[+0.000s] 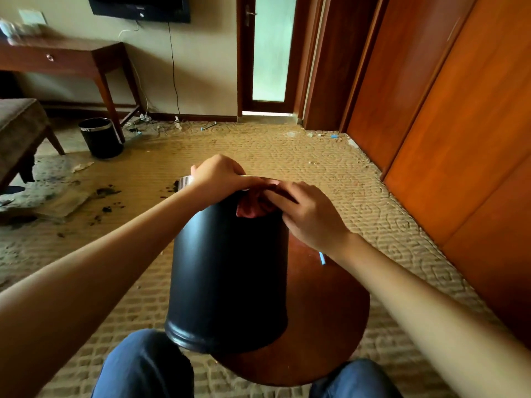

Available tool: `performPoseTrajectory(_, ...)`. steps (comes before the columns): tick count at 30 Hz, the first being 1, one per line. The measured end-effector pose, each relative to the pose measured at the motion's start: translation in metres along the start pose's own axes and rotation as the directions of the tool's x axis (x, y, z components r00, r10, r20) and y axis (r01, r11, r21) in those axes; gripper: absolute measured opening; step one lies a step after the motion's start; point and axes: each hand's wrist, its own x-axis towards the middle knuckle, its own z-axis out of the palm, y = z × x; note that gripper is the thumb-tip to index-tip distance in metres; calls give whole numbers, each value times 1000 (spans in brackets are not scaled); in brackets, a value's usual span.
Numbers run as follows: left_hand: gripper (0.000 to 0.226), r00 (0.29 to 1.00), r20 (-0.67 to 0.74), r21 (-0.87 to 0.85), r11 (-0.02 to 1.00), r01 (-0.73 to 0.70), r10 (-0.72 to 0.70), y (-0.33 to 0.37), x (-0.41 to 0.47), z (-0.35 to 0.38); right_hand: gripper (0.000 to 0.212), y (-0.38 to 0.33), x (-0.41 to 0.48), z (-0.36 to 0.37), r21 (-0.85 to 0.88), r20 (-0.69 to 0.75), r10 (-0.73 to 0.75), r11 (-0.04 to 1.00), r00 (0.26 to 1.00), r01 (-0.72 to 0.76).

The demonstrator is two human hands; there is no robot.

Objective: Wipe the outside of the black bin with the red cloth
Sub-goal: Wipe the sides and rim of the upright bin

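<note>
The black bin (227,277) is tilted, its base toward me near my knees and its metal-rimmed mouth pointing away. It rests on a small round wooden table (324,317). My left hand (218,175) grips the far rim of the bin from above. My right hand (307,214) holds the bunched red cloth (253,206) against the bin's upper side just below the rim. Most of the cloth is hidden under my fingers.
A second black bin (100,137) stands on the floor by the leg of a wooden desk (66,57) at the back left. A padded chair (20,124) is at the left. Dirt and stains mark the carpet (106,193). Wooden wardrobe doors (459,110) line the right side.
</note>
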Motion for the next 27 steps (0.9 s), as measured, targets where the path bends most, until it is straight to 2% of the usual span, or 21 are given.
performPoseTrajectory(4, 38, 999, 0, -102, 994, -33, 33, 11, -8, 10, 38, 14, -22, -19, 9, 6, 45, 999, 999, -45)
performPoseTrajectory(10, 36, 987, 94, -400, 913, -79, 127, 16, -11, 22, 35, 12, -35, -37, 0, -39, 114, 993, 993, -114)
performPoseTrajectory(12, 28, 977, 94, -396, 908, -140, 192, 17, -9, 22, 36, 5, -37, -36, 30, -62, 195, 981, 979, -193)
performPoseTrajectory(15, 12, 949, 72, -252, 926, -280, 306, 21, -1, 23, 27, -11, -43, -25, 56, -110, 323, 946, 940, -319)
performPoseTrajectory(17, 20, 945, 48, -150, 938, -313, 323, 23, 2, 24, 19, -29, -59, -10, 40, -106, 289, 957, 951, -287)
performPoseTrajectory(19, 28, 955, 15, -103, 950, -294, 297, 22, 3, 26, 19, -54, -92, 0, 63, -43, 160, 986, 986, -158)
performPoseTrajectory(22, 25, 958, -34, -111, 952, -286, 284, 14, 2, 27, 22, -85, -143, 1, 105, 78, -14, 994, 997, 5)
performPoseTrajectory(24, 23, 951, -53, -142, 941, -308, 304, 9, 0, 26, 18, -86, -146, -1, 126, 75, -41, 992, 996, 31)
performPoseTrajectory(27, 23, 938, -48, -157, 925, -347, 344, 7, -5, 27, 23, -59, -94, -2, 62, -2, 32, 998, 999, -32)
